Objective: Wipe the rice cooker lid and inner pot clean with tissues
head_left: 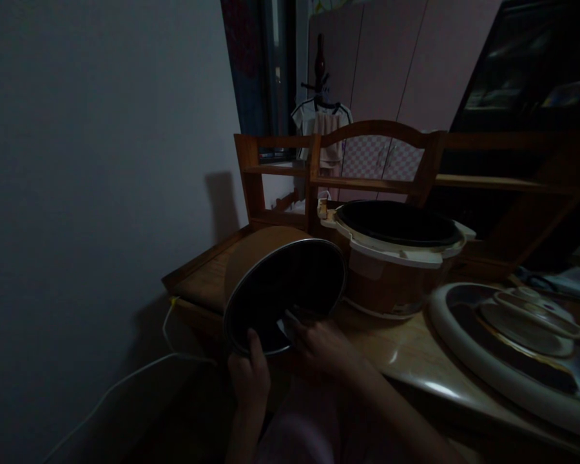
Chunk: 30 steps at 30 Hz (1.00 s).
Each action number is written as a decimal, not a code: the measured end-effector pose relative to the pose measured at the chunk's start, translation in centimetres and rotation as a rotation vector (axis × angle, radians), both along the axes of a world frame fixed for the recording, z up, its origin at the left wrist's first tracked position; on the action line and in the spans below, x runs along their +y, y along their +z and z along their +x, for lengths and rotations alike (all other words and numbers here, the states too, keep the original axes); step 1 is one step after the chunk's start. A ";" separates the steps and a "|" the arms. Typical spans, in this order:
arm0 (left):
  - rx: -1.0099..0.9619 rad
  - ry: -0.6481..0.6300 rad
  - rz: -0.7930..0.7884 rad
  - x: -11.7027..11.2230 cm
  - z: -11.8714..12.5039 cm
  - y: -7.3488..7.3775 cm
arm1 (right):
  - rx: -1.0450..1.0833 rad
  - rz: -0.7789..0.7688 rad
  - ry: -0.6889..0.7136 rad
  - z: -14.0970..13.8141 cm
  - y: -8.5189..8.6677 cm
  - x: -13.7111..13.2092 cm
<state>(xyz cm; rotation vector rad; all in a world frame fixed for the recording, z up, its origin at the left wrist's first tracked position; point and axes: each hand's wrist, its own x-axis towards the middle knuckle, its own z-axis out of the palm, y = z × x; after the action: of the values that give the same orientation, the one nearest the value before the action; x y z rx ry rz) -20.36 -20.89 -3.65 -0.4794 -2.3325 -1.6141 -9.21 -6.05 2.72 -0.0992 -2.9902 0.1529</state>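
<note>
A round cooker inner pot [251,258], tan outside and dark inside, is tipped on its side with its mouth toward me. My left hand [250,370] grips its lower rim, thumb over the edge on the inside. Inside the lower part of the pot is my right hand [314,345], its fingers closed on a pale cloth [286,325] that looks thin and crumpled. Dim light hides the details of the cloth. To the right stands the cooker body [386,277], uncovered, with a black interior and a cream rim.
The cooker lid [507,341] lies on the wooden table [391,351] at the right. A wooden shelf rack [372,183] rises behind the cooker. On the left are a white wall [101,161] and a white cord [125,374] hanging beside the table.
</note>
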 end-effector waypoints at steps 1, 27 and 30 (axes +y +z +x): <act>-0.001 0.007 0.000 0.0 0.0 -0.1 | -0.013 0.037 -0.004 0.1 -0.1 0.2; -0.100 0.014 0.061 0.5 0.5 0.2 | -0.020 0.133 -0.034 0.2 -0.2 0.2; -0.117 0.008 0.066 0.5 0.5 0.3 | 0.020 0.148 -0.022 0.6 1.0 0.4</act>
<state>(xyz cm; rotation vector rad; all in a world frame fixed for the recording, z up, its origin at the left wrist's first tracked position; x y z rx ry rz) -19.81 -20.36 -3.34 -0.3700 -2.3515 -1.7537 -8.66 -5.62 3.68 -0.1127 -2.9671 -0.0695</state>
